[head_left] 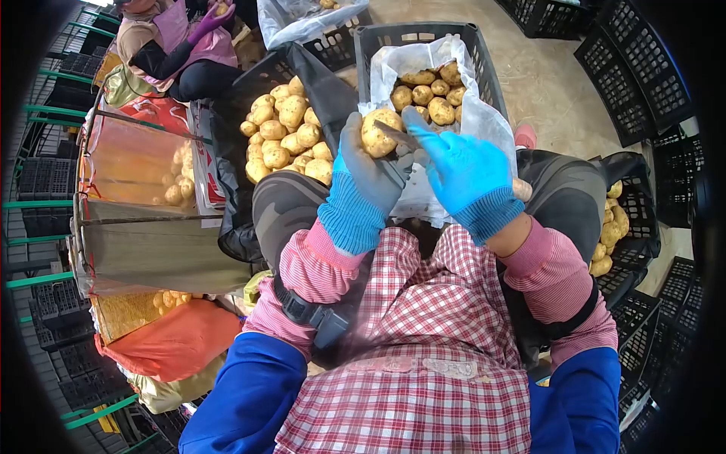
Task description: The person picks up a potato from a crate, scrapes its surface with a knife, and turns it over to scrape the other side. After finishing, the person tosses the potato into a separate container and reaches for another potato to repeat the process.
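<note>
My left hand (370,178), in a grey and blue glove, is closed round a potato (380,135) and holds it up in front of a paper-lined crate. A knife (398,136) lies with its dark blade against the right side of that potato. My right hand (469,170), in a bright blue glove, grips the knife; its wooden-coloured handle end shows below the palm. Behind my hands, several potatoes (441,111) rest in the white-lined black crate (495,83). To the left, a dark-lined crate holds a heap of potatoes (291,113).
A person in pink gloves (204,26) sits at the upper left. Orange and green sacks (136,166) stand at the left. More potatoes (616,219) lie in a crate at my right. Black crates (635,68) stand at the upper right.
</note>
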Motion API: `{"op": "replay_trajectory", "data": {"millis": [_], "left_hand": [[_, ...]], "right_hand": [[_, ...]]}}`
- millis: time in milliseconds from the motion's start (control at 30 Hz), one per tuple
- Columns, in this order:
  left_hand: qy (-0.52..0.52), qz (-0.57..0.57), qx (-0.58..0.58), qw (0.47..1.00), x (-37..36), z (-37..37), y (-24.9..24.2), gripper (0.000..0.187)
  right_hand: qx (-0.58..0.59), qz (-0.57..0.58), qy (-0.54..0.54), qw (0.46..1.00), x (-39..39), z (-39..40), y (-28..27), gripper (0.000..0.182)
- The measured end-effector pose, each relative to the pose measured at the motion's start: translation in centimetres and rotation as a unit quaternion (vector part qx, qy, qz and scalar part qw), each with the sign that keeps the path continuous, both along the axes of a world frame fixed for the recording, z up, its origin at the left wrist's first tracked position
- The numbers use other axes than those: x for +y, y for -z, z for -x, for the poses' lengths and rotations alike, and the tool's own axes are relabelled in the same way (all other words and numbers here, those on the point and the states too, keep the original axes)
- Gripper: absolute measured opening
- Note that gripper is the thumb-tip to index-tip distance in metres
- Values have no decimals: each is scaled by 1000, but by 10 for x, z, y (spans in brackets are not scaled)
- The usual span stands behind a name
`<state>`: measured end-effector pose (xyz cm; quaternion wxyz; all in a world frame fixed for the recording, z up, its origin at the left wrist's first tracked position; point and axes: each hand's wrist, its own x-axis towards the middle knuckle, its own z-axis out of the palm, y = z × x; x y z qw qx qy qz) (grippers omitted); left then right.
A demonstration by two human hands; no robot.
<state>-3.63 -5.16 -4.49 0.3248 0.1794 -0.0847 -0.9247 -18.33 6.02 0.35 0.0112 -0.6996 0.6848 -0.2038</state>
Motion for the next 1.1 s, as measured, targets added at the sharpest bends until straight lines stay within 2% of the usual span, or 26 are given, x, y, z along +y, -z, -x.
{"op": "replay_trajectory", "data": {"millis": [67, 167, 267, 300, 333, 367, 433, 467, 500, 567, 600, 633, 700, 733, 767, 900, 1067, 1100], "left_hand": [[-67, -55, -129, 988, 4, 11, -17, 49], [-70, -43, -160, 984, 0, 6, -16, 49], [-49, 6, -125, 991, -3, -2, -17, 53], [-48, 21, -119, 991, -2, -3, -20, 53], [-9, 49, -59, 997, -2, -8, -20, 53], [-47, 151, -114, 981, 3, -6, -21, 50], [-126, 346, -216, 904, 22, 10, -47, 46], [-106, 436, -238, 861, 29, 6, -68, 42], [-90, 470, -205, 854, 26, 6, -64, 59], [-48, 521, -127, 843, 23, 6, -57, 70], [-52, 490, -133, 860, 29, 9, -59, 81], [-32, 490, -150, 858, 29, 9, -63, 85], [8, 490, -187, 851, 28, 5, -70, 93], [37, 455, -189, 869, 27, 5, -65, 100], [25, 476, -204, 855, 26, 4, -60, 101], [-5, 552, -247, 796, 26, 5, -48, 99], [-17, 636, -315, 704, 25, -4, -52, 87], [-14, 632, -316, 708, 22, -7, -54, 84]], "right_hand": [[31, 4, -8, 999, 3, -3, -2, 68], [19, -24, 3, 1000, 1, 0, -1, 66], [-10, -3, 49, 999, -1, 7, 11, 60], [-172, 3, 41, 984, -4, 7, 16, 55], [-329, 9, 30, 944, -7, 6, 19, 51], [-451, -24, 16, 892, -6, 10, 18, 50], [-642, -117, 11, 758, -3, 14, -10, 51], [-709, -178, 8, 682, 0, 17, -25, 52], [-731, -163, -4, 663, 0, 20, -25, 53], [-774, -133, -28, 618, 2, 25, -20, 56], [-765, -121, -18, 632, 5, 26, -27, 53], [-764, -96, -32, 638, 5, 26, -27, 54], [-761, -45, -63, 644, 1, 23, -19, 61], [-755, -1, -72, 652, -3, 19, -16, 67], [-746, 43, -82, 659, -7, 15, -12, 73], [-731, 24, -87, 676, -2, 21, -11, 75], [-763, -9, -70, 643, 4, 20, -23, 78], [-764, -23, -67, 641, 6, 22, -23, 78]]}}
